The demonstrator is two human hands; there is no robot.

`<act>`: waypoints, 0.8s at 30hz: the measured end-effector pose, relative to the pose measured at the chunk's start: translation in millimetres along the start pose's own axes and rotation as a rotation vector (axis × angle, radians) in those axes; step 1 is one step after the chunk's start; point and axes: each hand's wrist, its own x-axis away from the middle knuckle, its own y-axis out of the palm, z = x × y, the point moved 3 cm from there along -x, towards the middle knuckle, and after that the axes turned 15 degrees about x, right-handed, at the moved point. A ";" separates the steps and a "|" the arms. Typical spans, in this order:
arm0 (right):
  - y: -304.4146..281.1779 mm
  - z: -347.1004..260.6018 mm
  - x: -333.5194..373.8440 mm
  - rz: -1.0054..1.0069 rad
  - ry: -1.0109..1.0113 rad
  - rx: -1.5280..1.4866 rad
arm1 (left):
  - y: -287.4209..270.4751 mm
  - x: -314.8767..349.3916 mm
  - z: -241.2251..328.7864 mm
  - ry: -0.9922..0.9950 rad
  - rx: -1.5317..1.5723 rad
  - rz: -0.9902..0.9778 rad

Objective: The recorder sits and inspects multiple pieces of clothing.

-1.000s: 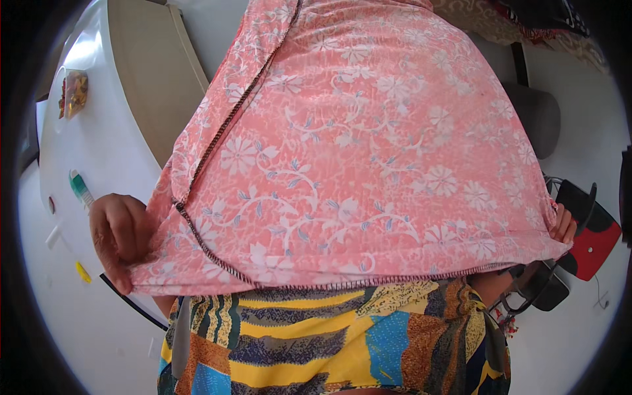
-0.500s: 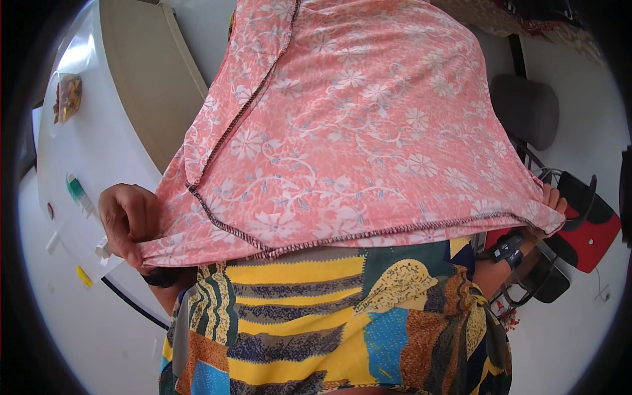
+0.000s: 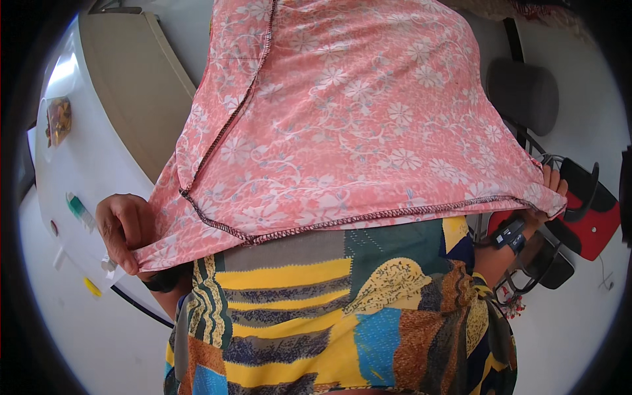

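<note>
A large pink cloth [image 3: 349, 131] with white flowers and dark overlocked seams spreads out in front of me. Its near edge is stretched between my two hands. At the left corner my left hand [image 3: 124, 230] pinches the fabric between thumb and fingers. My right hand [image 3: 552, 187] grips the opposite corner, with its fingers curled over the edge and partly covered by the cloth. The dark stitched seam runs along the near edge, then turns up the left side. Whatever lies under the cloth is hidden. The far end runs out of the top of the view.
On the left stands a white table [image 3: 72, 158], holding a plastic packet [image 3: 59, 122], a green and white tube [image 3: 79, 209] and a yellow piece [image 3: 92, 287]. Beside it is a beige panel [image 3: 135, 85]. Chairs, one with a red and black seat [image 3: 592, 227], stand at the right.
The near edge of the cloth has tilted, its middle rising away from me and the left corner dropping slightly. My left hand has moved a little down and left. Both hands keep hold.
</note>
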 end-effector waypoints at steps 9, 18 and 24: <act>22.8 -24.8 -61.2 -0.199 0.161 -1.227 | -16.8 -16.1 16.1 0.192 -0.123 0.362; 77.2 -96.1 -198.1 0.057 0.280 -1.274 | -72.9 -82.2 74.8 0.672 -0.949 0.641; 160.0 -104.5 -202.2 -0.099 0.403 -0.711 | -100.0 -123.0 -5.7 0.367 -0.788 0.868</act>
